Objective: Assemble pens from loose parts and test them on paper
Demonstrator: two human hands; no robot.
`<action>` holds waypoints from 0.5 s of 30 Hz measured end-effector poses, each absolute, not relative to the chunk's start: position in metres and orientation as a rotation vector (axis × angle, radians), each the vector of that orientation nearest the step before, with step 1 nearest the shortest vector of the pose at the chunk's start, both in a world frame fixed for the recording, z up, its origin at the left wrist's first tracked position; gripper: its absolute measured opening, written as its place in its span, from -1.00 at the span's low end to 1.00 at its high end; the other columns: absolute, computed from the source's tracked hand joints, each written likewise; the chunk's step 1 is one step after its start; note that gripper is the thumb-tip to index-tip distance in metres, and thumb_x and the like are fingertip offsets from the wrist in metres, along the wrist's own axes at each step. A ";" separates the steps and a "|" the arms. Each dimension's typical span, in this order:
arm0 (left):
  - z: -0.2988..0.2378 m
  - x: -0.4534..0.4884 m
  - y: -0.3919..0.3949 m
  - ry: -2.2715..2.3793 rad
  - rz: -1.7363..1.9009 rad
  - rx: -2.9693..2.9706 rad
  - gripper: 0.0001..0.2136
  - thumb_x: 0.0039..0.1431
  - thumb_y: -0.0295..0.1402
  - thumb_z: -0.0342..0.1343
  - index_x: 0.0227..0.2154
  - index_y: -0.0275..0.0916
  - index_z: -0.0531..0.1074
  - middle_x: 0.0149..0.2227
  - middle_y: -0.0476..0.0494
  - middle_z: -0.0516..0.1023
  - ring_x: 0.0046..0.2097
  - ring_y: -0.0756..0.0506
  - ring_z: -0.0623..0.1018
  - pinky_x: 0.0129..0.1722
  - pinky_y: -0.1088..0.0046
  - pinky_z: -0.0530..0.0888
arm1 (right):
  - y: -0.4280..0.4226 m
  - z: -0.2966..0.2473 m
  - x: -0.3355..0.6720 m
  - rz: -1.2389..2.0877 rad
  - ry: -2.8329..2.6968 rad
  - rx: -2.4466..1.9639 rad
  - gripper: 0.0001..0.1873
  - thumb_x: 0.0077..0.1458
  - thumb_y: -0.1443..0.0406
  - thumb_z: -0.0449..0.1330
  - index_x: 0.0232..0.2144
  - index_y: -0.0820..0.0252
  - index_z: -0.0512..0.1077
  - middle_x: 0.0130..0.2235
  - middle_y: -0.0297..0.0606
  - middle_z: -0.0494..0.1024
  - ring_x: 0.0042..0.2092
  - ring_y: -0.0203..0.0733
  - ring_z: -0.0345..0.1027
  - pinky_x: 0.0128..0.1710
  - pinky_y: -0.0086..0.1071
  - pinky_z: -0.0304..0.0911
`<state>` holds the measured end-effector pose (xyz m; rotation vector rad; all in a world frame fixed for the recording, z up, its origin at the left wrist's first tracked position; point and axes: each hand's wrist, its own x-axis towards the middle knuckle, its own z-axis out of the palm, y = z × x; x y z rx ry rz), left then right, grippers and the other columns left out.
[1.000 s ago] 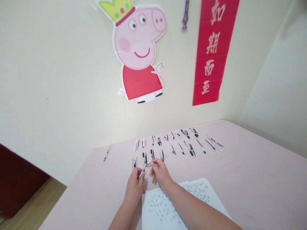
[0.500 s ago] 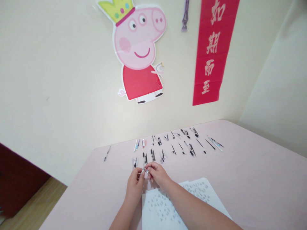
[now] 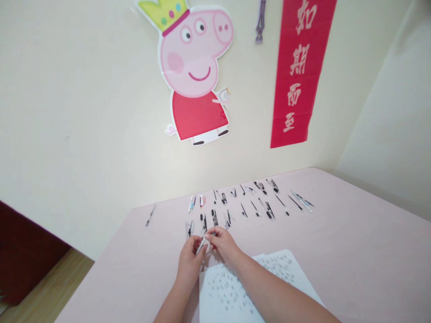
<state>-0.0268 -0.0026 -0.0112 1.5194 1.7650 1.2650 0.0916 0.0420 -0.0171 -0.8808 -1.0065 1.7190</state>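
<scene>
- Left hand point(image 3: 191, 258): coming in from 7 o'clock, back of hand facing the camera, thumb and fingers curling snugly round a slim whitish pen barrel point(image 3: 201, 246).
- Right hand point(image 3: 224, 243): sitting at 2 o'clock from the left one, its forearm point(image 3: 276, 287) running out toward 4 o'clock and crossing above the handwritten sheets point(image 3: 229, 289).
- Right fingers: pinching narrowly at the barrel's upper end. Can't tell if a separate small piece is sitting inside that pinch.
- Barrel: leaning along a 7-to-1 o'clock line between the two hands, lower part lying against the left thumb and fingers, upper end meeting the right fingertips.
- Hidden: the hands are covering both ends of the barrel, so tip and cap details aren't showing. The right forearm is masking the middle of the sheets; the frame bottom is cutting off both arms and the sheets' near edge. Handwriting is too small to read.
- Pen parts point(image 3: 214, 218): lying in two rough rows on the pink table point(image 3: 134, 269), spreading from 12 to 2 o'clock of the hands; many are too small to identify.
- Single pen point(image 3: 150, 216): lying well apart at 10 o'clock.
- Wall: pig cutout point(image 3: 198, 114) hanging at 12 o'clock, red banner point(image 3: 305, 74) at 1 o'clock, its top running out of frame.
</scene>
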 end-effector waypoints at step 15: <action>0.002 -0.023 -0.007 1.662 1.166 1.549 -0.70 0.04 -0.14 -0.01 -0.60 -0.26 0.39 -0.67 0.05 0.27 -0.58 0.01 0.28 -0.56 0.51 0.20 | 0.044 -0.019 0.092 1.765 -0.919 -0.776 -0.62 -0.33 0.12 0.34 -0.49 0.27 0.38 -0.72 -0.49 0.29 -0.67 -0.46 0.05 -0.65 -0.53 -0.08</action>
